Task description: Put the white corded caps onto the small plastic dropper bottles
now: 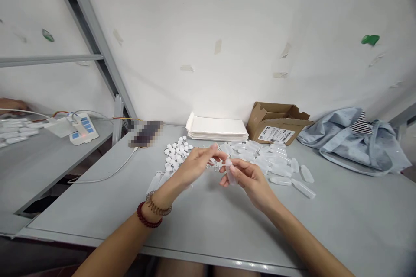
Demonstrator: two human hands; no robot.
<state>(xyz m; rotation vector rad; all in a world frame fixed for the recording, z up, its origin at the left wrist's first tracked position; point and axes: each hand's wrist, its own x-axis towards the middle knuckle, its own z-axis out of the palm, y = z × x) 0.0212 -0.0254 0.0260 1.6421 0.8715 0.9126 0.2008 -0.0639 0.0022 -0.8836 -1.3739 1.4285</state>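
My right hand is closed around a small clear plastic bottle, held upright above the grey table. My left hand pinches a small clear piece just left of the bottle's top; I cannot make out what it is. Behind the hands lies a heap of several clear bottles. Left of them sits a cluster of several small white caps. A few more clear bottles lie under my left wrist, which wears two bead bracelets.
A stack of white paper bags and an open cardboard box stand at the back by the wall. A blue cloth bag lies at the right. A phone with a white cable is at the back left. A power strip sits on the neighbouring table.
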